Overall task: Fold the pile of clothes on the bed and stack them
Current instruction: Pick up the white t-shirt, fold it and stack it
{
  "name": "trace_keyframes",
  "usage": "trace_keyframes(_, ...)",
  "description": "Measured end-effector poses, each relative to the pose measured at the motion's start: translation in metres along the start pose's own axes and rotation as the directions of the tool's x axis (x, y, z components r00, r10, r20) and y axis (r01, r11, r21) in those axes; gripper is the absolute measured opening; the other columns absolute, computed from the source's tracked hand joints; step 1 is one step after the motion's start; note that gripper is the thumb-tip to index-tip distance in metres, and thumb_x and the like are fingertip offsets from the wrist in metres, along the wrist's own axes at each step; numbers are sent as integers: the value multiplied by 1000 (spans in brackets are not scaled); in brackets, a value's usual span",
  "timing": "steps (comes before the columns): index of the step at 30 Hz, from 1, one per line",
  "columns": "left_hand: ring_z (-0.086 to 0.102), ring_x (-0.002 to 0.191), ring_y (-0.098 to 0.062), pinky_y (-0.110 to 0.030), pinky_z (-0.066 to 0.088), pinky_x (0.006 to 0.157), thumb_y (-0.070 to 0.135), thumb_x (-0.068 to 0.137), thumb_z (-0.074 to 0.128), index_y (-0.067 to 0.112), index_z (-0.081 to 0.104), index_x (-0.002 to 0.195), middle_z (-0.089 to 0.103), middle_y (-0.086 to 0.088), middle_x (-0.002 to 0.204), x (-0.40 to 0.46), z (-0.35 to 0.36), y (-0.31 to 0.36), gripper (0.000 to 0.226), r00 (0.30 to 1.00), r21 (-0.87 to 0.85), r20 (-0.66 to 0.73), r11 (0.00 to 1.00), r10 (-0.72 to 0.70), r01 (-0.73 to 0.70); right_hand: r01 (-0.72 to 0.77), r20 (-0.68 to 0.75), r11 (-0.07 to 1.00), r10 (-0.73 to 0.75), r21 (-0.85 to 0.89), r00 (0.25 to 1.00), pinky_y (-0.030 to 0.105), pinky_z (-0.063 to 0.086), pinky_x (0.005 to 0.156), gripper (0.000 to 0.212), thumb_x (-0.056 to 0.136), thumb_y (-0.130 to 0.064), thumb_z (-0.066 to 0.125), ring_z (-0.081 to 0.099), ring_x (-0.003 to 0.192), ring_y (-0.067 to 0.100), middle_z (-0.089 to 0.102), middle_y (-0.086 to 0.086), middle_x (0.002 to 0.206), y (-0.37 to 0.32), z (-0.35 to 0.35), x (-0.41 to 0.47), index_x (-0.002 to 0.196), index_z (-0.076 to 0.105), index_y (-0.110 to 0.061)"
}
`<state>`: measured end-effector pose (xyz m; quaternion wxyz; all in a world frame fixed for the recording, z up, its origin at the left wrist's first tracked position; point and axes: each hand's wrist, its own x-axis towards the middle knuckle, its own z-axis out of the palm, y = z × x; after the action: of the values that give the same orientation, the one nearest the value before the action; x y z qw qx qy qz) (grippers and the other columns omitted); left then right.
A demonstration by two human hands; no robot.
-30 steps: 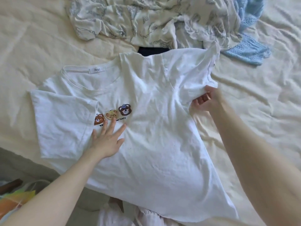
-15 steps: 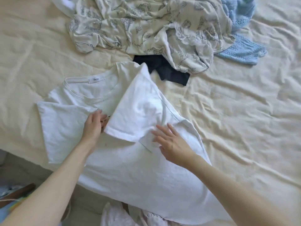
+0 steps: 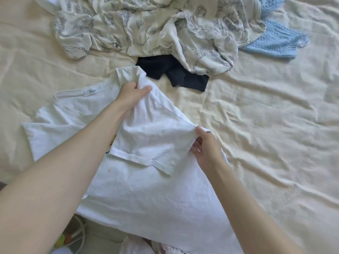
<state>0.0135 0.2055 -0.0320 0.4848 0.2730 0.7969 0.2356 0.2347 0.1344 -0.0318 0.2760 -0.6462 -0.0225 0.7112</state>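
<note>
Pinching the shirt's (image 3: 146,198) in-folded right side, both hands (image 3: 133,92) (image 3: 205,149) are mid first fold, while the pile (image 3: 156,30) by the bed's (image 3: 275,125) far edge waits, nothing stacked.

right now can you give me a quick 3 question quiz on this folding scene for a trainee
1. True or false: the right hand lies flat and open on the bed sheet.
2. Which sleeve of the white cotton t-shirt is folded over its front: A wearer's collar-label side, B the side near the right hand?
3. Fill in: the small dark navy garment pokes out from under the ____ printed cloth.

Key: 1 false, it pinches the shirt; 2 B; 3 crumpled cream. The left hand grips the shoulder.
</note>
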Motion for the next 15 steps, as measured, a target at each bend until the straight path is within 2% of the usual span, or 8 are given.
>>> trace_keyframes(2, 59, 79, -21, -34, 49, 73, 23, 86, 66, 5, 60, 91, 59, -12, 87, 9, 8, 15, 20, 993, -84, -25, 990, 112, -114, 29, -52, 987, -21, 158, 998, 21, 47, 58, 17, 94, -17, 54, 58, 63, 11, 59, 1, 73, -5, 0, 5, 78, 52, -15)
trace_keyframes(4, 56, 81, -19, -31, 46, 75, 19, 86, 67, 8, 61, 86, 57, -12, 89, 19, 17, 26, 13, 986, -141, -26, 976, 166, -168, 71, -95, 974, -52, 214, 994, 25, 46, 67, 19, 95, -20, 54, 57, 75, 15, 57, 3, 81, -4, -1, 9, 77, 50, -16)
trace_keyframes(5, 59, 88, -18, -28, 47, 82, 17, 86, 66, 9, 64, 93, 60, -12, 97, 25, 21, 26, 11, 985, -174, -9, 970, 173, -172, 82, -99, 972, -61, 222, 993, 26, 47, 70, 19, 96, -22, 53, 58, 79, 15, 57, 3, 84, -2, -2, 10, 77, 51, -17)
trace_keyframes(7, 59, 104, -10, -19, 45, 94, 12, 89, 63, 7, 61, 118, 62, -5, 114, 31, 26, 22, 30, 983, -235, 12, 956, 181, -173, 69, -75, 973, -54, 222, 996, 30, 50, 77, 16, 97, -24, 51, 63, 86, 18, 62, 5, 94, 3, -5, 13, 83, 56, -19)
trace_keyframes(9, 58, 105, -5, -17, 45, 95, 9, 89, 62, 7, 61, 120, 62, 3, 114, 34, 27, 14, 31, 982, -249, -14, 951, 187, -185, 56, -63, 986, -46, 160, 997, 33, 52, 78, 15, 96, -25, 54, 64, 85, 21, 64, 8, 101, 6, -10, 16, 88, 58, -13)
trace_keyframes(12, 59, 94, -13, -32, 49, 94, 19, 88, 65, 13, 67, 88, 64, 3, 93, 40, 27, 7, 6, 991, -132, -65, 984, 114, -122, 37, -47, 994, -42, -103, 998, 27, 55, 65, 19, 90, -20, 61, 64, 80, 22, 62, 11, 94, 10, -15, 17, 89, 58, -1)
trace_keyframes(13, 58, 92, -14, -33, 49, 93, 20, 87, 66, 14, 66, 82, 63, 3, 88, 43, 28, 8, 8, 993, -123, -68, 987, 98, -106, 38, -57, 988, -47, -148, 997, 25, 55, 61, 14, 89, -15, 61, 66, 78, 22, 64, 12, 91, 11, -15, 17, 89, 61, -1)
trace_keyframes(15, 56, 89, -11, -24, 48, 88, 20, 87, 66, 12, 66, 85, 59, 6, 81, 49, 32, 13, 9, 989, -133, -102, 984, 107, -121, 53, -91, 984, -69, -170, 994, 23, 55, 58, 7, 88, -9, 60, 68, 79, 23, 65, 14, 88, 11, -16, 15, 88, 64, -4)
